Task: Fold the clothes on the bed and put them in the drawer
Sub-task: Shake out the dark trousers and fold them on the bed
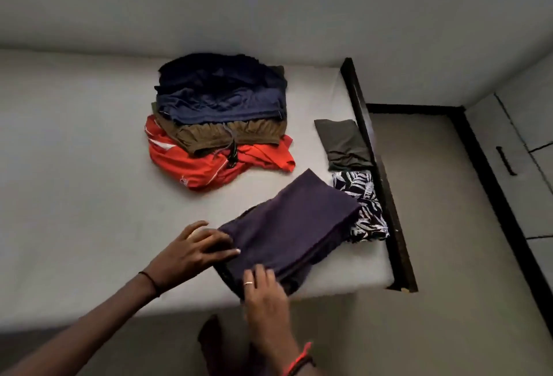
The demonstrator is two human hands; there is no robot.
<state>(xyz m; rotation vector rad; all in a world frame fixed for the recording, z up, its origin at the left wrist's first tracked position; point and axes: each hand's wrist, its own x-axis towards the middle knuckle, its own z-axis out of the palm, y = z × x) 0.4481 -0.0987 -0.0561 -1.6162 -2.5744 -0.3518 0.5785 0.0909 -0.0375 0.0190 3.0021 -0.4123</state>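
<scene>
Mid-fold here on the purple garment [293, 226], which sits at the near right corner of the bed [74, 166]. My left hand [194, 248] lies fairly flat on its left edge and my right hand [263, 295] rests with straightish fingers on the near edge, neither gripping as far as I can tell. I reckon the next move is one more fold. The leaf-print piece [365, 205] is tucked just under the far side, and the bed's edge is close. There's plenty of bare sheet to the left, and the unfolded pile [218, 124] waits mid-bed.
</scene>
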